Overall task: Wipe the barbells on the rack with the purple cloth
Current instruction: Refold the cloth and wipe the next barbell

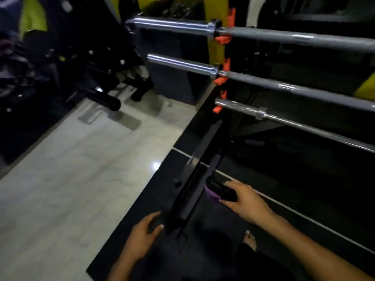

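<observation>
Three barbells lie across the rack on orange hooks (222,38): a top barbell (263,35), a middle barbell (263,82) and a thinner bottom barbell (284,120). Well below them, my right hand (243,201) grips the purple cloth (213,194), a folded bundle that looks dark on top with a purple edge. It hovers beside the rack's black base rail (194,185). My left hand (144,232) hangs empty with relaxed fingers near the lower end of that rail. Neither hand touches a barbell.
A pale marble floor (81,169) spreads to the left beside a black rubber mat (146,195). Dark gym machines (60,67) stand at the upper left. A bare foot (250,241) shows on the mat below my right hand. Yellow wall panels are behind the rack.
</observation>
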The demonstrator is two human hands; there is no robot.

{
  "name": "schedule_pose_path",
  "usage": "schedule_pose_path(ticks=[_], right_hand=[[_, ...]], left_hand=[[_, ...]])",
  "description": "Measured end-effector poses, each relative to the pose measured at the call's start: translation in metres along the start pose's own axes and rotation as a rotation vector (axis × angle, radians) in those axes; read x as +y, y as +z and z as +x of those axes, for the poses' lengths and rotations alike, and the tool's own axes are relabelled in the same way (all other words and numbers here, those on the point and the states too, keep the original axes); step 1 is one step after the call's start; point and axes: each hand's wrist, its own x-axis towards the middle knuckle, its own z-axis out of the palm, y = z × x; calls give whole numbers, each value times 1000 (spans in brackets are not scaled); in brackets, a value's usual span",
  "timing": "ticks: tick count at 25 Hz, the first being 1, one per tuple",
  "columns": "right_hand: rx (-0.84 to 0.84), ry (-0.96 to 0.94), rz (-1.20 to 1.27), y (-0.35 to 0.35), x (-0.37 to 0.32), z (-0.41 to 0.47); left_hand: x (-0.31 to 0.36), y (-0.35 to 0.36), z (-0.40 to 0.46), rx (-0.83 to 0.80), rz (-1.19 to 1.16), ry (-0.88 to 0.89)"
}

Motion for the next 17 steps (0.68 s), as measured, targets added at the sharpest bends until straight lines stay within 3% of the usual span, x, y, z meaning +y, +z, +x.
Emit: schedule_pose_path(ticks=[5, 8, 12, 15, 17], right_hand=[[-140, -148, -81, 83, -75, 9], [-149, -228, -64, 138, -132, 9], [-131, -287, 27, 205, -199, -6], [-89, -243, 149, 233, -235, -6], [-135, -215, 357, 240, -255, -2]], left_hand=[[-98, -26, -79, 144, -254, -125], [-166, -45, -126, 156, -379, -234], [-244, -73, -153, 154, -424, -220], [-254, -102, -142, 120, -434, -183], [-242, -126, -128, 65, -482, -116]])
